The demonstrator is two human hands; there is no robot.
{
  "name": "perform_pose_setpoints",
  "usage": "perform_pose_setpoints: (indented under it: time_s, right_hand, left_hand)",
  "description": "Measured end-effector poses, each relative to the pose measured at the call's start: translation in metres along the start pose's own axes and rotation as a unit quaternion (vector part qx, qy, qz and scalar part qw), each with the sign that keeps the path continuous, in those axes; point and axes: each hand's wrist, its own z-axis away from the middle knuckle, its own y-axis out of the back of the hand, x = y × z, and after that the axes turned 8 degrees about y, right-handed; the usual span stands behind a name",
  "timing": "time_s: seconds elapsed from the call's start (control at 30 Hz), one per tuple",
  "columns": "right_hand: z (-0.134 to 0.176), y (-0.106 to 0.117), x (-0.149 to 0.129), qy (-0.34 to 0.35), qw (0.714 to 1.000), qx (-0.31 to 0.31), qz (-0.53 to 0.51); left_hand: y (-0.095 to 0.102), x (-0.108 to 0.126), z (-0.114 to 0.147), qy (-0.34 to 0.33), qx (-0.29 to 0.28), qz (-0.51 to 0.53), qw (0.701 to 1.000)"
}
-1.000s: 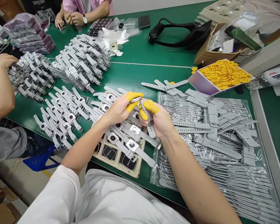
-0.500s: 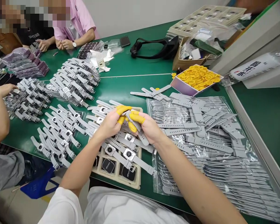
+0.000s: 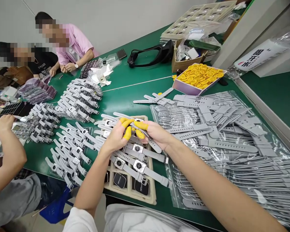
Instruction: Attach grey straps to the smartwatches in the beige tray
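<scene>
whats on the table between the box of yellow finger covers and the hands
In the head view, loose grey straps lie between the box and the hands.

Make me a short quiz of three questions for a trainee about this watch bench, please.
1. True or false: the box of yellow finger cots stands on the green table.
2. What do the left hand and right hand hold together?
3. The loose grey straps lie A) right of the hands, B) left of them.

Key: 1 true. 2 a grey watch strap at a watch case. 3 A.
</scene>
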Motion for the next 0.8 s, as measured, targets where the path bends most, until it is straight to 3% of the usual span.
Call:
perform_pose_setpoints:
  time_s: [0.17, 0.33, 0.57, 0.7, 0.8]
  right_hand:
    - [-0.001, 0.0, 0.002, -0.001, 0.999, 0.001, 0.042]
    - [0.002, -0.005, -0.003, 0.007, 0.999, -0.004, 0.053]
    - [0.003, -0.008, -0.006, 0.009, 0.998, 0.014, 0.059]
    - [0.004, -0.01, -0.007, -0.052, 0.998, -0.017, 0.034]
    - [0.004, -0.01, -0.009, -0.102, 0.992, -0.023, 0.066]
  left_hand:
    - [0.0, 0.0, 0.0, 0.01, -0.009, 0.0, 1.0]
    - [0.0, -0.005, 0.0, 0.016, 0.005, 0.105, 0.994]
    - [-0.011, -0.007, -0.003, 0.088, 0.128, 0.227, 0.961]
    - [-0.014, -0.003, -0.006, 0.116, 0.173, 0.365, 0.908]
    - [0.0, -0.01, -0.008, 0.15, 0.268, 0.442, 0.843]
